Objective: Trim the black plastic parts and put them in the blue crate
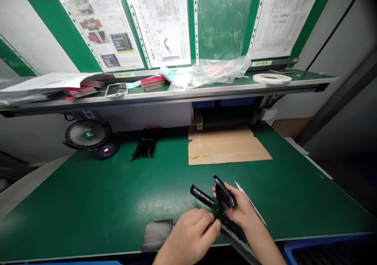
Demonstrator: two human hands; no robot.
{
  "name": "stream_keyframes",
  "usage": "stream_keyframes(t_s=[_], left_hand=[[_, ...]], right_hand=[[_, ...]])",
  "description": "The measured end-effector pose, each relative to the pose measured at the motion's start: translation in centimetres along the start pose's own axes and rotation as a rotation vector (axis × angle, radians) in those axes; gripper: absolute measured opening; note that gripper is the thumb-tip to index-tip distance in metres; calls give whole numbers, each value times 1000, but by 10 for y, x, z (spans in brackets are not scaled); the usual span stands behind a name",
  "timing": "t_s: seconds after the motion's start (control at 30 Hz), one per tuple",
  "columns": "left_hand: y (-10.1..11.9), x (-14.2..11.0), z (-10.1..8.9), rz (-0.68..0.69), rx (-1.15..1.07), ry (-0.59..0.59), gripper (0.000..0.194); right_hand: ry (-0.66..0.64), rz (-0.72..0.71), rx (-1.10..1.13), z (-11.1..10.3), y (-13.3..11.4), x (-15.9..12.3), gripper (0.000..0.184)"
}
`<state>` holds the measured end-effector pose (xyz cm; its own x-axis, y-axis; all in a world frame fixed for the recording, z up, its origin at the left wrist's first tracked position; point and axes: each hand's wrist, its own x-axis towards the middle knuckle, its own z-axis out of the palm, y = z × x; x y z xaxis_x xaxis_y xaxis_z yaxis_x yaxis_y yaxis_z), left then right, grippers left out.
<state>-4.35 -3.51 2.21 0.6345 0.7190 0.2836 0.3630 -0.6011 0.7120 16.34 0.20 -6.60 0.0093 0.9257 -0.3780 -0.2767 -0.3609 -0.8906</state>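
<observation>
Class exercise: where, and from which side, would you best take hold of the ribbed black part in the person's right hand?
Grip the ribbed black part around its ribbed middle, coming from below, as the right hand does. The ribs look likely to give purchase, the body is narrow enough to wrap, and its tilted upper end stays free.

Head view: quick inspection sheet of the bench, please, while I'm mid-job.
Surface: green bench mat, with a cardboard sheet on it.
Job's things: right hand holds a black ribbed part; long black strip beside it.
Clutter: grey cloth, black parts, desk fan.
Grippers: left hand curled beside the strip; right hand closed on the part.
Cables: dark cord behind the fan.
Surroundings: shelf with phone, plastic bag; posted documents.
</observation>
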Motion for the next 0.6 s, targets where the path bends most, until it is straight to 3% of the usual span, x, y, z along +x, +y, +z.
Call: stream_keyframes(t_s=[0.07, 0.2, 0.3, 0.4, 0.5, 0.6], left_hand=[[-1, 0, 0, -107, -69, 101, 20], [-14, 5, 9, -521, -406, 360, 25], [-21, 5, 13, -710, -803, 421, 34], [-25, -1, 10, -801, -980, 529, 38], [-29, -7, 4, -864, -977, 658, 37], [-31, -11, 1, -826, -882, 678, 36]], right_hand=[[108, -63, -133, -4, -1, 17, 42], [349, -236, -427, -10, -2, 47, 22], [413, -316, -578, -9, 3, 53, 19], [408, -372, -659, -3, 8, 38, 33], [232, -285, -520, 13, 11, 2, 48], [-232, 72, -45, 36, 14, -40, 52]])
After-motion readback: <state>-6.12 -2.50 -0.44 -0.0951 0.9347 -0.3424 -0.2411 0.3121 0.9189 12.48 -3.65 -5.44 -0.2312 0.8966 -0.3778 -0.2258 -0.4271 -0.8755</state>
